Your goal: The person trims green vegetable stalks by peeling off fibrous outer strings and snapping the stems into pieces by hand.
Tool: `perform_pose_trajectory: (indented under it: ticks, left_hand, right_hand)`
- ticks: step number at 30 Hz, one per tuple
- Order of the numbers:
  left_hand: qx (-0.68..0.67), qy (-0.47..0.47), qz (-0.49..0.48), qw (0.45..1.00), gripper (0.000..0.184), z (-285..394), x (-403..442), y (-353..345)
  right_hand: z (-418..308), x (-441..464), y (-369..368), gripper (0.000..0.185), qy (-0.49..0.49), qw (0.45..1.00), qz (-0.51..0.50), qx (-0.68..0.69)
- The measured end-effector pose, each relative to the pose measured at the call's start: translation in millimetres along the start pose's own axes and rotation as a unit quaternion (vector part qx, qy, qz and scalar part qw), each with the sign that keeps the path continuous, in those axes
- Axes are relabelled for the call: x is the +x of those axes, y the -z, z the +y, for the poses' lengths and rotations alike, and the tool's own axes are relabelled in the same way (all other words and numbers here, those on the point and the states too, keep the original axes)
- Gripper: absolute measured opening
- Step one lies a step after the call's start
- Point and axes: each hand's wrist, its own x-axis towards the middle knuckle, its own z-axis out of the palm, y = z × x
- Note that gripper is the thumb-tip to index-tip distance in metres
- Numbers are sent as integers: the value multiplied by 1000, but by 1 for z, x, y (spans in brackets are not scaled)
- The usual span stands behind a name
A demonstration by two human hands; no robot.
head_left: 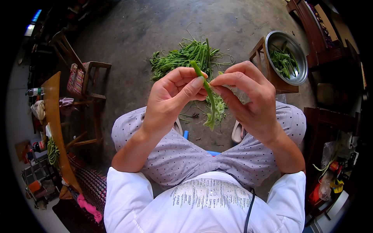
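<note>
A leafy green stem [208, 90] is pinched between the thumb and fingers of my left hand [175, 91], its cut end pointing up and its pale leaf hanging down. My right hand [250, 91] closes thumb and forefinger against the side of the same stem; whether a thin strip is between those fingertips is too small to tell. On the floor beyond my hands lies a heap of long green stems and leaves [190, 54]. Below the held stem, loose pale leaves [220, 110] rest on the floor, partly hidden by it.
To the right, a metal basin [302, 75] with several trimmed green stems sits on a wooden stool [285, 87]. A wooden chair [87, 75] and a table edge [58, 128] stand on the left. Dark wooden furniture [330, 54] lines the right side. My knees flank the work.
</note>
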Motion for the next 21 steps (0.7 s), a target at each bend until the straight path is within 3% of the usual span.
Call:
perform_pose_trajectory:
  ticks: [21]
  left_hand:
    - [-3,-6,14,1000,24,-1,0,-1]
  right_hand:
    - [-2,1,-4,15,52,998,1,-26]
